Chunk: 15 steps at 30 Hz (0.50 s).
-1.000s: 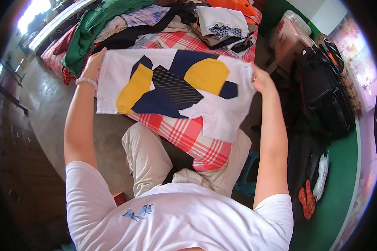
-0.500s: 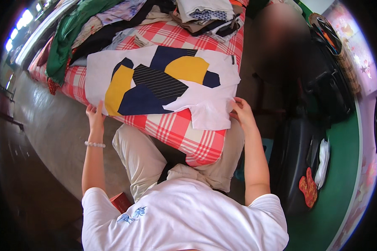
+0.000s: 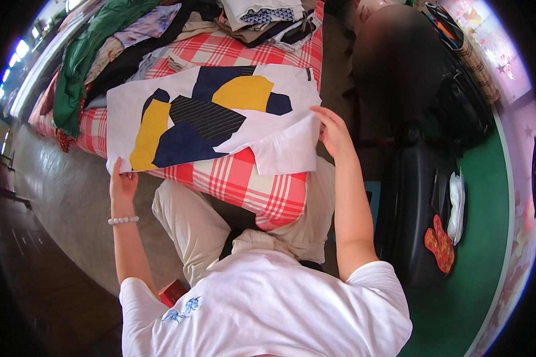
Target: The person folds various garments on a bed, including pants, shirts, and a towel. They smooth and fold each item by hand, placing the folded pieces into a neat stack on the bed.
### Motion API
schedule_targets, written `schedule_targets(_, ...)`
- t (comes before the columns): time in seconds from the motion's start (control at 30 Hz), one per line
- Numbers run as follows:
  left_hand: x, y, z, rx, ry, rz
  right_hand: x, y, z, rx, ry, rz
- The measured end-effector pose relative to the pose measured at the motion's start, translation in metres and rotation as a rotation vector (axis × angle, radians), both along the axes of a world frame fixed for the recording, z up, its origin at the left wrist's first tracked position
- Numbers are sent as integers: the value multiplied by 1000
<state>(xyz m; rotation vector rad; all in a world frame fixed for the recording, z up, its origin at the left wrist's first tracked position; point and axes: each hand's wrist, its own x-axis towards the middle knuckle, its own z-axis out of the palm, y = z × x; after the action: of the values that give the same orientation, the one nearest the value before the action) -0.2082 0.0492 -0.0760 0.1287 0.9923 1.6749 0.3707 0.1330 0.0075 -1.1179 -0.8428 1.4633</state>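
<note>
A white T-shirt (image 3: 187,143) with yellow, navy and black pinstriped patches is spread sideways on a red-and-white checked cloth (image 3: 226,181). One short sleeve points toward me at its right end. At the near left corner of the shirt, my left hand (image 3: 123,183) pinches the edge, thumb on top; a pale bead bracelet circles that wrist. My right hand (image 3: 335,132) grips the shirt's right edge above the sleeve, with its fingertips partly hidden by the fabric.
Loose clothes, including a green garment (image 3: 80,71), lie at the far left of the bed. A stack of folded clothes (image 3: 262,18) stands at the back. To the right are a black suitcase (image 3: 415,178), a red patterned item (image 3: 439,247) and a white packet (image 3: 456,208).
My right hand has moved up along the shirt's right edge. My left hand has closed on the near left corner and moved slightly down. The whole view has shifted a little.
</note>
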Motion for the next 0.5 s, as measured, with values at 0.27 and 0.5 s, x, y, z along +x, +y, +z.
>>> schedule_targets(0.27, -1, 10, 36, 251, -1, 43, -16, 42, 90, 515, -32, 75)
schedule_targets(0.5, 6, 13, 21, 254, -87, -2, 5, 43, 2, 117, -41, 10)
